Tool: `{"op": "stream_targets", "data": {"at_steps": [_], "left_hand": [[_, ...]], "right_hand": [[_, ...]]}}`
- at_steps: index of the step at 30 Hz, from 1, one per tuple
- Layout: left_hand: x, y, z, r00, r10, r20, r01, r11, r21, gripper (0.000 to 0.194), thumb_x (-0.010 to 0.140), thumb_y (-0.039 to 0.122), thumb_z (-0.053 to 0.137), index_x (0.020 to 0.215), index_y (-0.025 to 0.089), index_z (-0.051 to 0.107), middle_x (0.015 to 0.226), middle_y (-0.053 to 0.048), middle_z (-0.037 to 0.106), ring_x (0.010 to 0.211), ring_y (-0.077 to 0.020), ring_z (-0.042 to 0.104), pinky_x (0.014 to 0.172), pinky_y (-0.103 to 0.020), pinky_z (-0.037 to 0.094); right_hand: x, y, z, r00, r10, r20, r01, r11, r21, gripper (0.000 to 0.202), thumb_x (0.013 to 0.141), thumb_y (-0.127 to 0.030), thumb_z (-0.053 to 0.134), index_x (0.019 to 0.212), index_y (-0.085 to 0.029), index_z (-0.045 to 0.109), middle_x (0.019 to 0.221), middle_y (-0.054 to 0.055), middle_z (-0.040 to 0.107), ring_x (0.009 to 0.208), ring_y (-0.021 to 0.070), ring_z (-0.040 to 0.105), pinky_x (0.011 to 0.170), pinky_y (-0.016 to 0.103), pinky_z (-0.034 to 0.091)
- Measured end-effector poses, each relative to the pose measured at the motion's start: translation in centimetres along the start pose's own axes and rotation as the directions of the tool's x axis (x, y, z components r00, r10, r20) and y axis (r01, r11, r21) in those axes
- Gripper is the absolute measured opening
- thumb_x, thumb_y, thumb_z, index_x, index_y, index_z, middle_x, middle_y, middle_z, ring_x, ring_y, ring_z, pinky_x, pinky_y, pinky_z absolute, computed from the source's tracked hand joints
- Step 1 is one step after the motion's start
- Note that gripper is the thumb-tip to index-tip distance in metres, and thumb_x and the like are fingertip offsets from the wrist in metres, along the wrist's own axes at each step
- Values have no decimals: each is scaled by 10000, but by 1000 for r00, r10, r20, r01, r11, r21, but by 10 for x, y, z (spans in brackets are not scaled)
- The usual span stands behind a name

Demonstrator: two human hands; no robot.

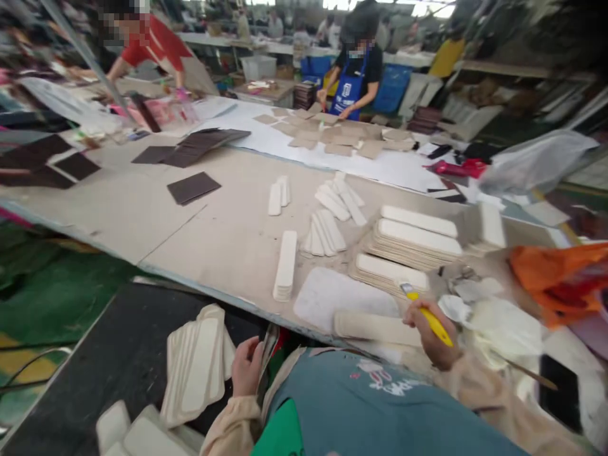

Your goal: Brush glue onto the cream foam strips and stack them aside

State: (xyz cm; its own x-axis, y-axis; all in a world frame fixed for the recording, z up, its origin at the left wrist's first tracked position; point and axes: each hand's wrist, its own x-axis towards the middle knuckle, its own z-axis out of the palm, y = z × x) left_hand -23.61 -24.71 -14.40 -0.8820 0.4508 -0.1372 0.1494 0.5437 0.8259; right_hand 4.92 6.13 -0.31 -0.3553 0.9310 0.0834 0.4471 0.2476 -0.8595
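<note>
There's one brush (436, 325); strips (202, 364) (overlapping) defy counting.

A long table (232, 196) with a beige top stretches across the view. On it lie stacks of white strips (418, 235), fanned bundles (325, 233) of similar strips, a flat white sheet (342, 292) near the edge, and dark brown sheets (194, 188) to the left. Along the far side, white paper (266, 142) bears scattered tan pieces (342, 136). A black bench (114, 342) by the near edge carries a fanned pile of pale strips (197, 367).
</note>
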Motion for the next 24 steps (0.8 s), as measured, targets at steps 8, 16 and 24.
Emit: {"op": "stream_targets", "data": {"at_steps": [8,16,24], "left_hand": [[17,101,123,679,512,526,-620,784,36,504,694,375,664,1154,197,559,1141,-105,560,1092,-250,519,963,-437,435],[3,128,198,507,448,736,-736,669,100,867,523,434,767,1281,161,448,1292,-152,424,1195,-322,395,1019,-489,344],[0,120,208,525,424,738,-729,672,133,804,570,378,733,1284,157,436,1260,-139,455,1161,-295,430,1009,-467,356]], "right_hand": [[-34,61,-30,977,214,15,-204,906,370,264,854,-424,517,987,-197,534,527,-59,415,495,115,438,486,239,407],[-40,84,-16,922,277,269,-366,852,375,352,876,-483,425,941,-169,573,483,-59,380,475,120,407,495,254,365],[-25,89,18,858,235,457,-421,831,364,334,871,-478,422,903,-180,570,467,-72,410,438,103,388,475,232,326]]}}
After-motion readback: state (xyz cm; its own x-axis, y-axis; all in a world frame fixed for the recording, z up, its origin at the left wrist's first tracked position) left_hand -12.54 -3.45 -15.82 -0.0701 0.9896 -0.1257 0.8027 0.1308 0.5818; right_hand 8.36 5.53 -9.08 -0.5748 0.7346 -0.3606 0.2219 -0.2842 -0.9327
